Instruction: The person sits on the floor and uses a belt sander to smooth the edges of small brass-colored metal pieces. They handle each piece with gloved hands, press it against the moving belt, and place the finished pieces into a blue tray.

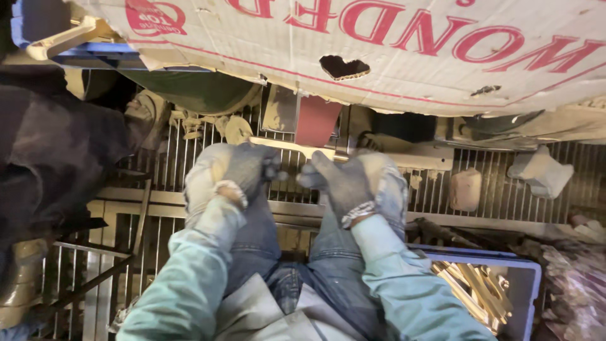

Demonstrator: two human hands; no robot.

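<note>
Both my hands wear dirty grey work gloves. My left hand (230, 172) and my right hand (353, 180) are closed on the two ends of a thin brass-coloured metal piece (287, 146). They hold it against a red-brown sanding belt (317, 120) that runs upright in front of me. My knees in blue jeans sit just below the hands. The middle of the piece shows between the gloves; its ends are hidden in the fingers.
A torn cardboard sheet (404, 50) with red print hangs over the machine. A metal grate (492, 189) lies beneath, with dusty lumps on it. A blue crate (524, 278) of brass pieces (480, 290) stands at lower right. Dark machinery (50, 158) fills the left.
</note>
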